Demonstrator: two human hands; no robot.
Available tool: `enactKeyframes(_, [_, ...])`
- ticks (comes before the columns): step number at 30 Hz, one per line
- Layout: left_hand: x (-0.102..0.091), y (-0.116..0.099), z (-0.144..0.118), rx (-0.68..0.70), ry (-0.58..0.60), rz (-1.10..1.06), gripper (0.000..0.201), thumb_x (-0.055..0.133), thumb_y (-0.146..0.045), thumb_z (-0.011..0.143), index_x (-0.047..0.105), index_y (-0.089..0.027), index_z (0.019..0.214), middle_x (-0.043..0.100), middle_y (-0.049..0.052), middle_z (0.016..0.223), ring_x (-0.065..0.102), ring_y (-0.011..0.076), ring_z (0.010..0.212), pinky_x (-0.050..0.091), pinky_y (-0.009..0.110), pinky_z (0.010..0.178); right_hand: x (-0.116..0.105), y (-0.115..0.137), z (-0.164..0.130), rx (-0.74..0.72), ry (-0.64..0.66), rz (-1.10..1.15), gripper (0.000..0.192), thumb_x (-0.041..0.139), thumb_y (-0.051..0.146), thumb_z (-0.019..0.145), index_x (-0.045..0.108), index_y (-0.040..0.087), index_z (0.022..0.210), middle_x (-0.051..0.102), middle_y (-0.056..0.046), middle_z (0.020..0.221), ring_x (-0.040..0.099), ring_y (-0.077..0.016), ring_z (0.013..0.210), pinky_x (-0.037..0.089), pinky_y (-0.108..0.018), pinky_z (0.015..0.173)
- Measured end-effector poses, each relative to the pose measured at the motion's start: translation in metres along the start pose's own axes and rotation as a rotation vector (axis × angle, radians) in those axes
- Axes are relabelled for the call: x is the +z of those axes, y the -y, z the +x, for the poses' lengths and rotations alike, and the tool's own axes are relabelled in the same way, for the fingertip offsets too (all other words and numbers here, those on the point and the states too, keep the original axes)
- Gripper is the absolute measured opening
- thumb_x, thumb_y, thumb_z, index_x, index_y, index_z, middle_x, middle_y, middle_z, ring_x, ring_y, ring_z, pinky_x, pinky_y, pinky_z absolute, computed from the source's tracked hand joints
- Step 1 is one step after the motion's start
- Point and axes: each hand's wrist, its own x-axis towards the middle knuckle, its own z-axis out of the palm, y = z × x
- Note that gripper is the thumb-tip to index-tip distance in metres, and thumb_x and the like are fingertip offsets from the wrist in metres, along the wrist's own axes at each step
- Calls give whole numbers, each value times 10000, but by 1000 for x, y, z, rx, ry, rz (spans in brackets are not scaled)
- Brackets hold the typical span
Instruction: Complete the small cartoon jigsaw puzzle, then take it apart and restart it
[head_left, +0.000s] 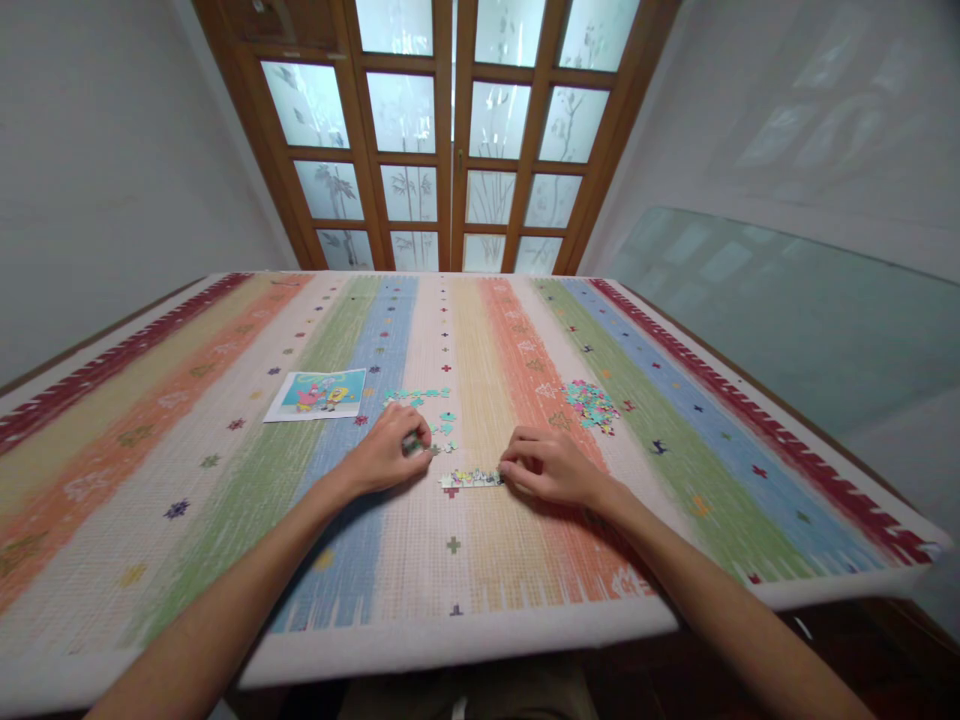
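Note:
A short joined strip of puzzle pieces (470,479) lies on the striped cloth (225,480) in front of me. My right hand (546,467) rests at the strip's right end, its fingertips touching it. My left hand (388,450) is curled around a small puzzle piece (411,443), just left of the strip. Several loose turquoise pieces (429,405) lie scattered beyond my left hand. A heap of loose pieces (591,404) sits to the right, past my right hand.
A cartoon reference picture (318,394) lies flat at the left of the pieces. The cloth covers the whole table; its near edge (465,640) is close to me. Wooden glass-paned doors (450,140) stand behind the table. A glass sheet (787,310) leans at the right.

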Motion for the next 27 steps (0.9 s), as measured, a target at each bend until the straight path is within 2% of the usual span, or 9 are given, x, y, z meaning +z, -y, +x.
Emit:
enactKeyframes(5, [11, -28, 1, -35, 16, -251, 61, 646, -249, 883, 660, -195, 859, 673, 25, 812, 571, 175, 725, 466, 347, 736, 2, 12, 5, 45, -64, 176, 167, 619, 289, 956, 733, 167, 971, 685, -61, 870, 570, -142, 698, 439, -296, 665])
enactKeyframes(7, [17, -41, 0, -1, 3, -305, 93, 655, -276, 906, 682, -196, 867, 687, 28, 820, 588, 170, 738, 473, 341, 749, 6, 17, 7, 86, -46, 294, 202, 656, 331, 945, 735, 165, 1026, 692, -50, 853, 552, -130, 661, 428, -279, 622])
enactKeyframes(10, [26, -52, -2, 72, -21, -341, 132, 660, -305, 939, 692, -195, 872, 684, 25, 807, 595, 165, 745, 478, 333, 761, 10, 23, 8, 139, 15, 443, 224, 693, 376, 929, 757, 168, 983, 685, -27, 763, 523, -117, 608, 401, -267, 571])
enactKeyframes(13, [31, -51, -5, 121, -34, -320, 139, 647, -320, 968, 687, -196, 921, 682, 26, 824, 597, 168, 756, 477, 330, 750, 9, 20, 8, 179, 41, 489, 215, 698, 379, 921, 768, 176, 910, 676, -20, 704, 522, -120, 598, 400, -270, 566])
enactKeyframes(16, [30, -43, -7, 215, -9, -172, 115, 627, -297, 977, 680, -198, 1005, 690, 46, 895, 591, 202, 845, 464, 366, 792, 0, 10, 7, 244, 33, 457, 152, 710, 323, 884, 764, 181, 886, 699, -35, 732, 550, -130, 621, 419, -276, 581])
enactKeyframes(20, [29, -36, -10, 310, 48, -4, 114, 596, -269, 986, 686, -199, 1002, 660, 51, 904, 567, 217, 866, 433, 385, 807, -8, -2, 4, 335, 160, 502, 133, 711, 290, 849, 749, 164, 842, 671, -23, 649, 571, -127, 566, 427, -266, 554])
enactKeyframes(22, [30, -34, -11, 322, 52, 10, 124, 585, -265, 993, 689, -197, 982, 644, 47, 890, 562, 210, 852, 426, 373, 792, -9, -4, 3, 339, 199, 498, 127, 710, 279, 841, 750, 158, 828, 660, -15, 631, 565, -121, 553, 417, -258, 547])
enactKeyframes(27, [31, -34, -11, 314, 56, 11, 135, 576, -264, 999, 692, -198, 975, 631, 47, 896, 561, 206, 855, 427, 365, 794, -8, -1, 5, 287, 174, 317, 81, 706, 208, 824, 770, 162, 808, 654, -9, 632, 535, -117, 571, 382, -254, 562])
